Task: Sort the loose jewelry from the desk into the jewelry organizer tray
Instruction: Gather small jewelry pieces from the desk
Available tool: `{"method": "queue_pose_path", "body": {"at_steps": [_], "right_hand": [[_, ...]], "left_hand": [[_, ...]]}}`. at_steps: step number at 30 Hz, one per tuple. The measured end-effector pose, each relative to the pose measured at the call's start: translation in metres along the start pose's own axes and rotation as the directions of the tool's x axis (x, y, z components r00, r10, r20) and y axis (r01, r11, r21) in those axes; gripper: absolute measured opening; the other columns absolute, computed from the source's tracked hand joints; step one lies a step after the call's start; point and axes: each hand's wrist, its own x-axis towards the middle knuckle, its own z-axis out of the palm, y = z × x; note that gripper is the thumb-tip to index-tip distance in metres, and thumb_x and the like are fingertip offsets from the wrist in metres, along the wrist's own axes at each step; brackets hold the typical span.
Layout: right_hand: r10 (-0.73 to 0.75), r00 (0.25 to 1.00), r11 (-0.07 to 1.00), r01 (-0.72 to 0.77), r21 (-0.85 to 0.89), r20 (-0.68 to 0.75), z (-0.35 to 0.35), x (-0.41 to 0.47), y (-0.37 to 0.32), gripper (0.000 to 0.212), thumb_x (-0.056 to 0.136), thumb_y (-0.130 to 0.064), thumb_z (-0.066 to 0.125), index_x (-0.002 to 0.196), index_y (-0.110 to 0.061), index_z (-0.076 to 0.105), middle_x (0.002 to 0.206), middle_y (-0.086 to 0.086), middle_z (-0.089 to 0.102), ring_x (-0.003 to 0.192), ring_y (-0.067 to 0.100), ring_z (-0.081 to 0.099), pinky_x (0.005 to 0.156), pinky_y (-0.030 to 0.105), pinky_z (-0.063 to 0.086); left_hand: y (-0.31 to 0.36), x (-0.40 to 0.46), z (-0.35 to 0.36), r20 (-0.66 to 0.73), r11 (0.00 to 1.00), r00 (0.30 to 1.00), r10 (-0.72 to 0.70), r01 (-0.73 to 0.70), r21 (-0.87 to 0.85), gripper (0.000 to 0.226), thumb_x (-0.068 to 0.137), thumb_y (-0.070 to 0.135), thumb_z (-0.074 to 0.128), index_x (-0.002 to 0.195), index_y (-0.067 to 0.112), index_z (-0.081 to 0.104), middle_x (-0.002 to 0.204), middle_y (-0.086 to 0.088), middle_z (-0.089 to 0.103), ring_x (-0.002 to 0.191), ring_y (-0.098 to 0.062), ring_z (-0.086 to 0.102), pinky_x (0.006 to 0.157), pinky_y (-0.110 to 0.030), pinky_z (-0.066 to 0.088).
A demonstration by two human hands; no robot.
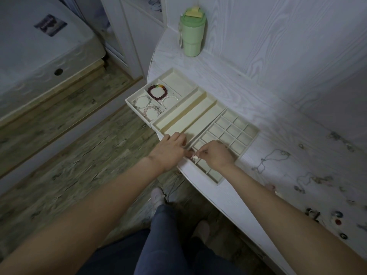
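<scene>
A cream jewelry organizer tray (pixel 200 104) lies on the white desk, with long slots and a grid of small cells (pixel 231 132). Its far-left compartments hold a dark red bead bracelet (pixel 157 92), a pearl bracelet (pixel 168 100) and silver charm bracelets (pixel 147 107). My left hand (pixel 170 148) and my right hand (pixel 215 153) meet over the near corner of the grid. Both pinch a small white piece of jewelry (pixel 194 156) between their fingertips. Loose chains (pixel 272 157) and small earrings and rings (pixel 325 215) lie scattered on the desk to the right.
A green tumbler (pixel 191 34) stands at the back of the desk near the wall. The desk's curved edge (pixel 198 181) runs just below my hands, with wooden floor and my legs beneath. A bed stands at far left.
</scene>
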Motion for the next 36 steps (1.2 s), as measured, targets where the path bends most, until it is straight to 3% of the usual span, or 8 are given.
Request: {"method": "queue_pose_path", "body": {"at_steps": [4, 9, 15, 20, 24, 30, 36], "right_hand": [[-0.050, 0.997, 0.970, 0.036, -0.242, -0.051, 0.006, 0.000, -0.008, 0.020, 0.095, -0.018, 0.053, 0.100, -0.022, 0.072, 0.098, 0.005, 0.071, 0.086, 0.023, 0.066, 0.060, 0.027, 0.044], [0.000, 0.999, 0.975, -0.008, -0.222, -0.035, 0.010, 0.006, -0.012, 0.014, 0.091, -0.020, 0.060, 0.093, -0.017, 0.073, 0.095, 0.007, 0.071, 0.086, 0.025, 0.066, 0.062, 0.029, 0.046], [0.042, 0.999, 0.958, -0.042, -0.284, -0.005, 0.008, 0.008, -0.017, 0.018, 0.094, -0.022, 0.056, 0.104, -0.015, 0.068, 0.100, 0.009, 0.068, 0.089, 0.025, 0.065, 0.062, 0.029, 0.041], [0.036, 0.996, 0.975, -0.017, -0.222, 0.084, 0.003, 0.008, -0.018, 0.024, 0.090, -0.030, 0.061, 0.101, -0.010, 0.068, 0.094, 0.010, 0.069, 0.086, 0.025, 0.065, 0.071, 0.033, 0.051], [0.034, 0.996, 0.975, -0.016, -0.222, 0.081, 0.002, 0.006, -0.018, 0.024, 0.090, -0.029, 0.061, 0.095, -0.007, 0.068, 0.081, 0.007, 0.065, 0.075, 0.022, 0.062, 0.071, 0.033, 0.050], [0.055, 0.997, 0.979, -0.042, -0.201, 0.059, 0.003, 0.005, -0.020, 0.022, 0.089, -0.027, 0.064, 0.096, -0.009, 0.074, 0.095, 0.006, 0.073, 0.087, 0.021, 0.067, 0.083, 0.034, 0.054], [0.058, 0.994, 0.991, -0.047, -0.123, 0.094, 0.003, 0.009, -0.017, 0.022, 0.086, -0.026, 0.067, 0.094, -0.007, 0.074, 0.094, 0.010, 0.072, 0.087, 0.023, 0.067, 0.082, 0.036, 0.054]], "left_hand": [[-0.002, 0.000, 0.002, 0.005, 1.000, 1.000, 0.004, -0.004, 0.023, 0.058, 0.091, 0.005, 0.048, 0.137, 0.041, 0.042, 0.126, -0.003, 0.035, 0.119, -0.022, 0.031, 0.095, -0.034, 0.031], [-0.001, 0.002, 0.001, 0.008, 0.999, 1.000, 0.003, -0.004, 0.047, 0.051, 0.093, 0.010, 0.047, 0.137, 0.037, 0.045, 0.129, -0.005, 0.034, 0.123, -0.023, 0.030, 0.097, -0.035, 0.030], [-0.002, 0.001, 0.002, 0.019, 0.998, 1.000, 0.004, -0.005, 0.057, 0.050, 0.094, 0.011, 0.045, 0.137, 0.037, 0.045, 0.130, -0.005, 0.033, 0.123, -0.023, 0.030, 0.096, -0.035, 0.030], [-0.002, 0.001, 0.002, 0.016, 0.998, 1.000, 0.002, -0.003, 0.062, 0.052, 0.093, 0.010, 0.044, 0.137, 0.038, 0.045, 0.129, -0.005, 0.033, 0.122, -0.023, 0.030, 0.096, -0.035, 0.031], [-0.002, 0.000, 0.002, 0.013, 0.998, 1.000, -0.005, 0.004, 0.065, 0.053, 0.093, 0.008, 0.044, 0.137, 0.037, 0.045, 0.132, -0.006, 0.032, 0.123, -0.024, 0.030, 0.098, -0.036, 0.031], [-0.003, 0.000, 0.003, 0.002, 0.998, 1.000, 0.005, -0.005, 0.066, 0.053, 0.093, 0.008, 0.044, 0.136, 0.040, 0.045, 0.129, -0.005, 0.034, 0.120, -0.023, 0.031, 0.097, -0.036, 0.032], [-0.001, 0.002, 0.004, 0.012, 0.992, 1.000, 0.010, -0.012, 0.125, 0.047, 0.092, 0.012, 0.047, 0.134, 0.034, 0.050, 0.129, -0.005, 0.032, 0.122, -0.023, 0.030, 0.094, -0.034, 0.031]]}}
